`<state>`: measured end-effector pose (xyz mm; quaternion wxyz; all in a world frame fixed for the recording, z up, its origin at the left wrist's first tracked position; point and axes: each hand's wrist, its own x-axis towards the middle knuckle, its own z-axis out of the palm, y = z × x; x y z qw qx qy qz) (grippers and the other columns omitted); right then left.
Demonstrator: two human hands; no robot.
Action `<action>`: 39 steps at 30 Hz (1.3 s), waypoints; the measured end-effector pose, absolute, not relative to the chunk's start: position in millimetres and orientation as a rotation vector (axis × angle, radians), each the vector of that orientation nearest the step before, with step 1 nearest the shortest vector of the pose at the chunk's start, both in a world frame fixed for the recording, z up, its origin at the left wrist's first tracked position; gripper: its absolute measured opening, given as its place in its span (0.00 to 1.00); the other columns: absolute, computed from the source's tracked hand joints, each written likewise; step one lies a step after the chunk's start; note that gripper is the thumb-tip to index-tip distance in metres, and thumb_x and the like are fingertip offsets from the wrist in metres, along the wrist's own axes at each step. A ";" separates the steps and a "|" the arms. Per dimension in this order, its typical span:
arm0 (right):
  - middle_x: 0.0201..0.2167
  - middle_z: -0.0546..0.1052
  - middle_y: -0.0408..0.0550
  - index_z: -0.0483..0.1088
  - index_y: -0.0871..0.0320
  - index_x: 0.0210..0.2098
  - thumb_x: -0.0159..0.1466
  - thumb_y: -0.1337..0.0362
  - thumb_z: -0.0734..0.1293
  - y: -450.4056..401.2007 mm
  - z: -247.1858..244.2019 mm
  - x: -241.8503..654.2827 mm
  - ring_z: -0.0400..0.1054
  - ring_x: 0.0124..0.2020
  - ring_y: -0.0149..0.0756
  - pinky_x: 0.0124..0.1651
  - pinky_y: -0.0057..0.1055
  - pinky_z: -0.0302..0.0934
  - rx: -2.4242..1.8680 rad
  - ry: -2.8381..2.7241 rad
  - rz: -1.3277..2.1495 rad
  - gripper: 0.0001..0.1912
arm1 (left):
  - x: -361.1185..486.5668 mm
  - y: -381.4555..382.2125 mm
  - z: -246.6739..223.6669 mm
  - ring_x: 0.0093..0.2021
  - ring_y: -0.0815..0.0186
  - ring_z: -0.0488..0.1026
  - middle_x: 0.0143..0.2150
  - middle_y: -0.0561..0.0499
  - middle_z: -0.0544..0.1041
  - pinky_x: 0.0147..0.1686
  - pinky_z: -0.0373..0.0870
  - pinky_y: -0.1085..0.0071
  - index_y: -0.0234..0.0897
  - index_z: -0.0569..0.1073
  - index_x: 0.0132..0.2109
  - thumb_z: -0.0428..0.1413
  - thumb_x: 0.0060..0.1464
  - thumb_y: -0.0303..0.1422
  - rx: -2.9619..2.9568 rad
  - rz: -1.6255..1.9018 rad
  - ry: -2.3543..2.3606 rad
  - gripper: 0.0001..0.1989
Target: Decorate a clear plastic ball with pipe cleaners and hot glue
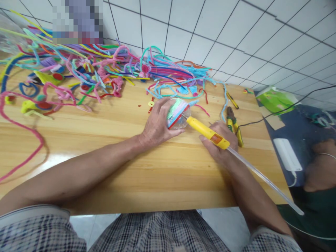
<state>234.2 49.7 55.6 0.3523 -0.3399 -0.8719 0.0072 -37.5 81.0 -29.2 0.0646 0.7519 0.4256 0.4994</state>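
Observation:
My left hand (pixel 156 124) is wrapped round a small clear rounded piece (pixel 178 113) covered partly with green, purple, blue and red fuzzy strips. In my right hand (pixel 220 140) is a yellow glue gun (pixel 207 132), its metal tip at the piece's right side. A long clear glue stick (pixel 265 178) sticks out of the gun's back end toward the lower right. Just beyond my right hand lie pliers (pixel 231 120) with yellow and green handles, partly hidden by the hand.
Tangled coloured pipe cleaners (pixel 105 63) cover the table's back left. A yellow cutter (pixel 232 100) lies behind the pliers, and a black cable (pixel 278 112) runs rightward. At right are a white power adapter (pixel 287 154), a green packet (pixel 275 99) and another person's arm (pixel 321 169).

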 end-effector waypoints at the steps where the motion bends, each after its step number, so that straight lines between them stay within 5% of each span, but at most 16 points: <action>1: 0.32 0.76 0.42 0.69 0.48 0.41 0.72 0.66 0.74 50.0 55.5 234.1 0.73 0.33 0.42 0.32 0.39 0.64 -0.890 -2.252 0.026 0.11 | -37.4 80.9 -29.2 0.77 0.38 0.69 0.75 0.34 0.69 0.77 0.70 0.36 0.48 0.55 0.78 0.81 0.50 0.44 2.267 1.506 1.282 0.59; 39: 0.32 0.77 0.44 0.67 0.47 0.39 0.73 0.64 0.73 49.1 55.8 234.4 0.76 0.33 0.45 0.34 0.42 0.67 -0.981 -2.187 0.084 0.11 | -35.6 81.1 -31.3 0.76 0.39 0.71 0.74 0.35 0.71 0.76 0.72 0.35 0.48 0.57 0.79 0.81 0.50 0.46 2.270 1.546 1.304 0.59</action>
